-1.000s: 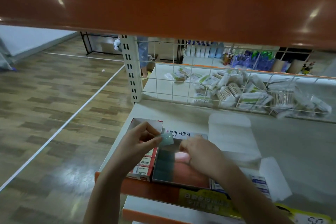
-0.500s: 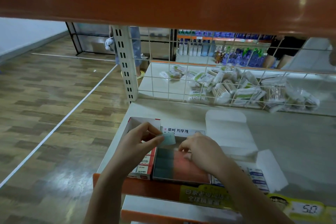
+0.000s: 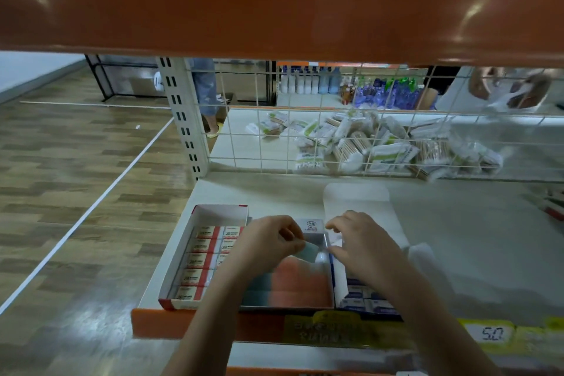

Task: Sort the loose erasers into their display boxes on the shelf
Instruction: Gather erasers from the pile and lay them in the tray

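Placing step: left hand (image 3: 268,244) fingers pinch a teal eraser (image 3: 309,250) over the middle box (image 3: 305,302). Right hand (image 3: 363,241) fingers spread, empty. Next: seat it in the open back corner.

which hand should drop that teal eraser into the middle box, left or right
Left. The left hand already pinches the teal eraser right above the middle box, so it probably only needs to lower it. The right hand holds nothing, its fingers spread at that box's right edge.
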Demonstrator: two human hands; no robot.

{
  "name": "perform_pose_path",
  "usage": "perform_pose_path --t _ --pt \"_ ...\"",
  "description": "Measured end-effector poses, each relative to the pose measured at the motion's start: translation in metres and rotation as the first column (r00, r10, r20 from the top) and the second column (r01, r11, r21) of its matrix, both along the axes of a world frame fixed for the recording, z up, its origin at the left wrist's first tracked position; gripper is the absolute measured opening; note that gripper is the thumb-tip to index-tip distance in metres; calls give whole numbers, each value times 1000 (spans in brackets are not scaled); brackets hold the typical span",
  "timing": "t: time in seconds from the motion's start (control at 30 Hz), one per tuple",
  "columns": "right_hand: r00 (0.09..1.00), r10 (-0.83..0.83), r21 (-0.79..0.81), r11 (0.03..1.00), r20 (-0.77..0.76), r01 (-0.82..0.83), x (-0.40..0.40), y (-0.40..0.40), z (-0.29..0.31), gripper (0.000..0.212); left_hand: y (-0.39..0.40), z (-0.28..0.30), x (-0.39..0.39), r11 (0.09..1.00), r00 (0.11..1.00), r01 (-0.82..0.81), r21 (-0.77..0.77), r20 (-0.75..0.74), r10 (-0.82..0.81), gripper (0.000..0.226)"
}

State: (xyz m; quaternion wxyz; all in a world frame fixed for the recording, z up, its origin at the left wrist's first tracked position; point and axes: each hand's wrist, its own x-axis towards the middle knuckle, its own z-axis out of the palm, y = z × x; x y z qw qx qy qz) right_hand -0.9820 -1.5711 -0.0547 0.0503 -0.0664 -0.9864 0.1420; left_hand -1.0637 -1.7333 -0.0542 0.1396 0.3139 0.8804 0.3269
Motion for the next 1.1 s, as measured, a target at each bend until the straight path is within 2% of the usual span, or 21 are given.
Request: perform_pose_path --t 0.2,0.6,1.1 --pt "998 -52 -80 995 19 54 6 4 -3 33 12 -13 3 998 1000 13 -63 -23 -15 6" --pt "999 -42 -77 996 5 42 6 5 -5 28 9 -15 0 987 997 63 -145 -43 -70 12" --pt "1000 -25 -89 996 8 26 5 6 -8 25 16 -18 1 959 964 109 -262 -206 -166 18"
